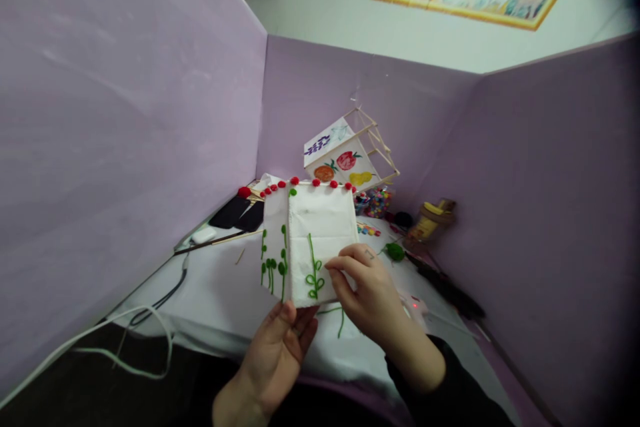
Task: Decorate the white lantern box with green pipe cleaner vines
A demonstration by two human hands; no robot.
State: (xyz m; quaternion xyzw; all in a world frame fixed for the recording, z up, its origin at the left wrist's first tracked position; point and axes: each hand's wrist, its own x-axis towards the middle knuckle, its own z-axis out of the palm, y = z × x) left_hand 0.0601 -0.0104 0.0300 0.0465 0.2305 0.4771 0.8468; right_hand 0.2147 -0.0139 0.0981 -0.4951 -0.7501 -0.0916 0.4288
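A white box-shaped paper piece (323, 213) is held up in the middle, its top edge lined with red pompoms. Green stems and round green dots decorate its left side; a green yarn sprig with looped leaves (314, 273) lies on its front face. My left hand (280, 347) holds the piece from below, thumb at the bottom edge, palm up. Fingers bent and pressed together, my right hand (360, 287) is at the front face just right of the sprig; anything between its fingertips is too small to make out.
Behind stands a stick-framed box with painted fruit (345, 160). Black items (233, 212) and a white cable (165, 347) are on the left. Green yarn (394, 251), a yellow bottle (425, 227) and a dark long object (450, 287) are on the right. Purple panels (360, 93) surround the table.
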